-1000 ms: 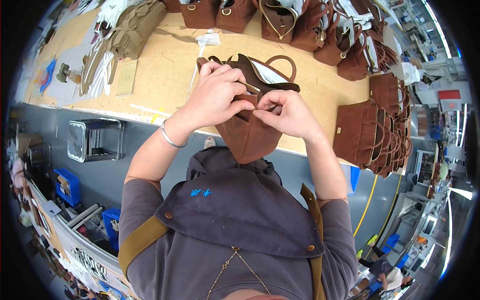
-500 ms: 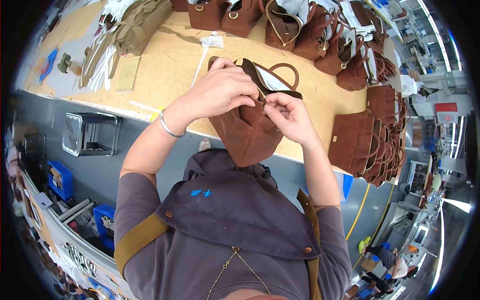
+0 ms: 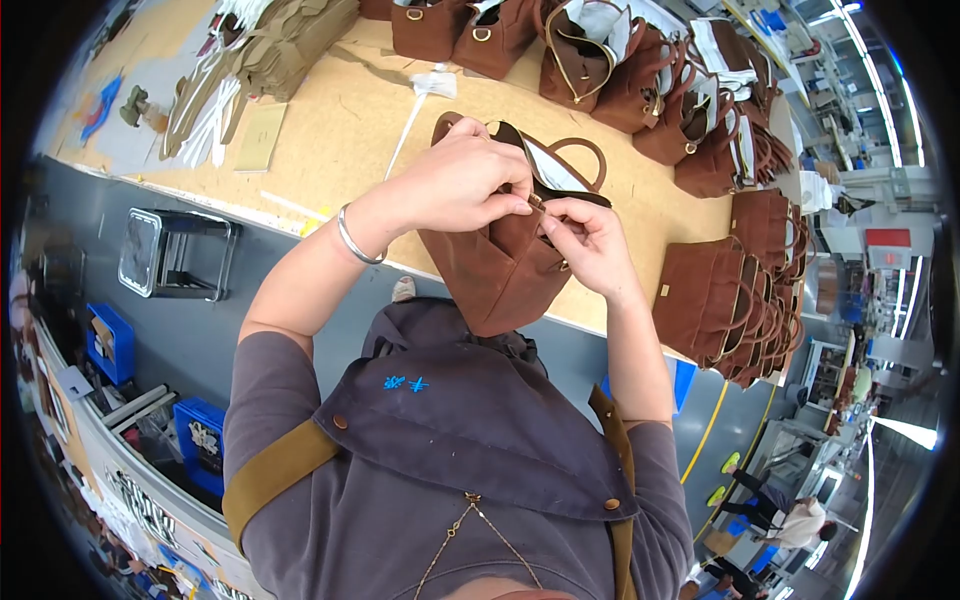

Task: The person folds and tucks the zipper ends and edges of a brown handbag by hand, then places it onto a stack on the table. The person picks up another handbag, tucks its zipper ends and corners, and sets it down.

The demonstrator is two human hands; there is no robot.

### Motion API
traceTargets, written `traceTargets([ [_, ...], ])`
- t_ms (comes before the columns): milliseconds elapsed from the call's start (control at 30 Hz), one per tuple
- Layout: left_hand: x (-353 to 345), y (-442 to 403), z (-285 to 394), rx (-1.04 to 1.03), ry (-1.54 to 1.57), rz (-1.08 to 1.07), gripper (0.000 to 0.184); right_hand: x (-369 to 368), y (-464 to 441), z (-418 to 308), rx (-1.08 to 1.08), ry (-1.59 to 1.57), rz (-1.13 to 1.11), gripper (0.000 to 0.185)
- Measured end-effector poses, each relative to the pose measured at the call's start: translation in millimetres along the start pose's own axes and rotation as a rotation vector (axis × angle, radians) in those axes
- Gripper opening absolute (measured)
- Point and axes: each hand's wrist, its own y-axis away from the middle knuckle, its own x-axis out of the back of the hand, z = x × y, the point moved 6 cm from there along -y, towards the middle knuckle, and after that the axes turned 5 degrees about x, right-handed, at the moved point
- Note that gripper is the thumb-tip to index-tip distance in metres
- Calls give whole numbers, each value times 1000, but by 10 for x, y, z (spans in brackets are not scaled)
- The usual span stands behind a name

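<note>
A brown handbag (image 3: 497, 275) leans at the table's near edge, one end toward me, with its white-lined top partly open. My left hand (image 3: 470, 182) is closed in a pinch at the near end of the bag's top edge, by the zipper. Just beside it, my right hand (image 3: 590, 245) pinches the same edge with thumb and fingers. What exactly lies between the fingertips is too small to make out. A rounded handle (image 3: 583, 150) stands up behind my right hand; the other is partly hidden by my left hand.
More brown handbags (image 3: 575, 60) line the table's far side, and a stack of bags (image 3: 705, 300) stands at the right end. Olive strips (image 3: 295, 50) and a small yellowish card (image 3: 261, 138) lie at left. A metal-framed stool (image 3: 175, 255) stands on the floor. Another person (image 3: 795, 522) is far right.
The view has shifted slightly. Both hands stay at the bag's top edge, with my left fingers now bent closer to my right fingertips.
</note>
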Motion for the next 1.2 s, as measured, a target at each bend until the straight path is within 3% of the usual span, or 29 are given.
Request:
traceTargets([
  [67,-14,4,4,35,4,-14,20,10,6,-7,-12,60,14,8],
  [600,-38,28,13,27,47,47,18,17,1,-35,13,28,20,7],
  [800,-37,34,53,-117,113,72,16,43,15,34,-21,-50,25,7],
  [867,-65,26,22,-12,67,50,17,29,18,-19,-25,-4,11,7],
  [1200,-81,-3,19,111,4,47,22,46,-19,-66,54,118,-8,7],
])
